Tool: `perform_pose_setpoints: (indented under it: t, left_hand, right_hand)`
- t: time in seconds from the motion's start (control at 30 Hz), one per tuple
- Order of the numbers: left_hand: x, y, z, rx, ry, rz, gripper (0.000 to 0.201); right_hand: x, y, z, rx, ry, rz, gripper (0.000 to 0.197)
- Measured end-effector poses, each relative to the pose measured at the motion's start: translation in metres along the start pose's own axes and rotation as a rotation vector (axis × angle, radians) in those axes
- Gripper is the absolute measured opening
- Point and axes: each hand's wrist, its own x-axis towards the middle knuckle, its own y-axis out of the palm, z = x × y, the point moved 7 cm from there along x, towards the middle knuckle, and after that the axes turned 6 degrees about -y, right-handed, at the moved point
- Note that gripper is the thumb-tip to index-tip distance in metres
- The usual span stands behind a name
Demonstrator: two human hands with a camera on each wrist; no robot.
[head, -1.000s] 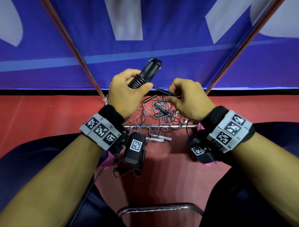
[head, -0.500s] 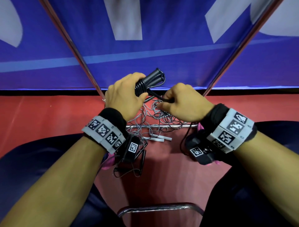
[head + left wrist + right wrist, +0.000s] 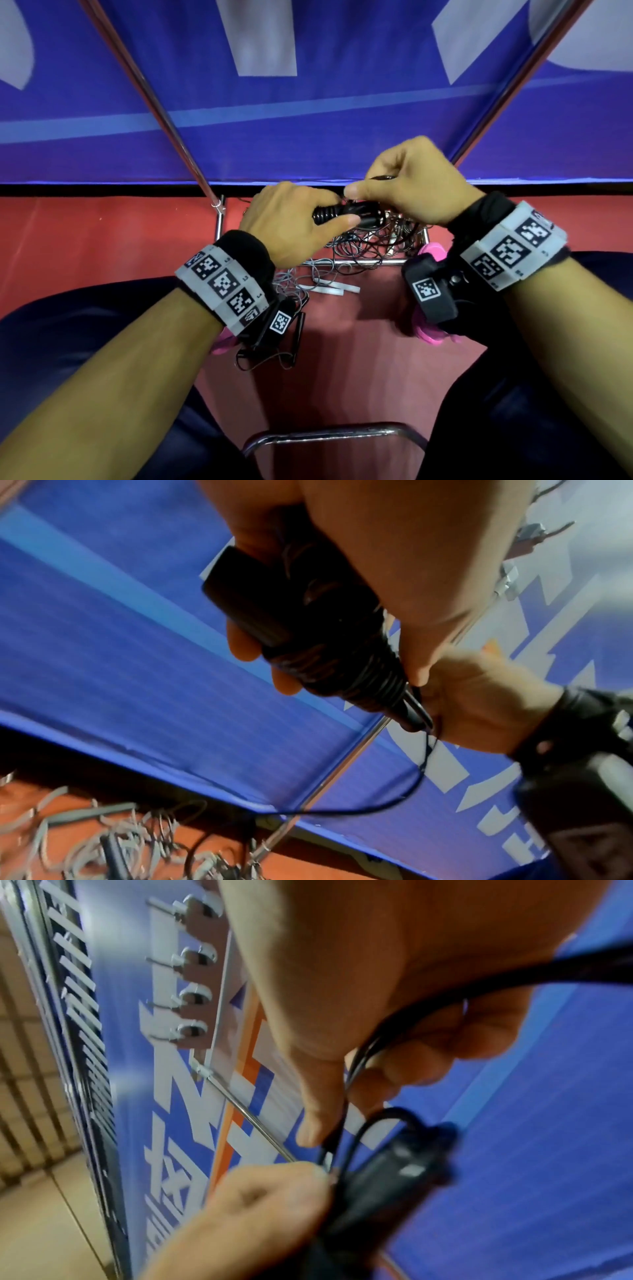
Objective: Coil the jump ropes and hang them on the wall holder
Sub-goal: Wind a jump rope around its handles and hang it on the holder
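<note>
- Farthest left, over the left part of the steel rail [image 3: 346, 262] of the floor rack, the left hand [image 3: 291, 226] has its fingers and thumb wrapped round the black handles [image 3: 342, 214] of one jump rope. If that grasp slackens, the paired handles would likely splay and the turns wound round them spring loose.
- The handles sit over the rail's middle, clear of it. Turns laid near their narrow end could slide off if wound without tension. Their long axis runs about level and roughly parallel to the rail, with the narrow cord end pointing right, at the other hand.
- Over the rail's right part, the right hand [image 3: 411, 181] has its fingers curled, with the thumb and forefinger pinching the black cord [image 3: 359, 810] close to the handle tip.
- From that pinch the cord sags in a loose loop down to the tangled pile [image 3: 373, 240] lying just beyond the rail. A hard pull could snag there and drag other ropes along.
- The wall holder [image 3: 192, 969], four hooks in a row, is mounted well above the rail; the coil is not yet on it.
</note>
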Motion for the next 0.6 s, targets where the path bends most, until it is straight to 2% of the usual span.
perform_pose_setpoints:
  t: [0.1, 0.17, 0.23, 0.3, 0.37, 0.47, 0.53, 0.6]
  left_hand:
    - [-0.002, 0.003, 0.002, -0.231, -0.04, 0.095, 0.046]
    - [0.0, 0.0, 0.003, -0.485, -0.07, 0.142, 0.046]
    - [0.001, -0.006, 0.005, -0.773, -0.133, 0.171, 0.043]
    - [0.0, -0.01, 0.005, -1.057, -0.23, 0.202, 0.036]
    - [-0.001, -0.014, 0.002, -1.25, -0.285, 0.24, 0.036]
    - [-0.002, -0.012, 0.0, -1.336, -0.302, 0.3, 0.04]
    - [-0.002, -0.009, -0.002, -1.314, -0.302, 0.31, 0.044]
    - [-0.002, -0.007, 0.0, -1.283, -0.313, 0.28, 0.045]
  right_hand:
    - [0.003, -0.016, -0.01, -0.135, -0.05, -0.268, 0.033]
    - [0.001, -0.023, -0.009, -0.223, -0.119, -0.418, 0.027]
    - [-0.001, -0.026, -0.005, -0.212, -0.201, -0.508, 0.015]
    - [-0.001, -0.02, 0.0, -0.131, -0.269, -0.467, 0.011]
    - [-0.004, -0.003, 0.012, -0.098, -0.376, -0.351, 0.026]
    - [-0.011, 0.033, 0.022, -0.119, -0.496, -0.149, 0.048]
    - [-0.008, 0.047, 0.019, -0.067, -0.45, -0.084, 0.039]
    - [-0.003, 0.044, 0.017, 0.006, -0.394, -0.089, 0.021]
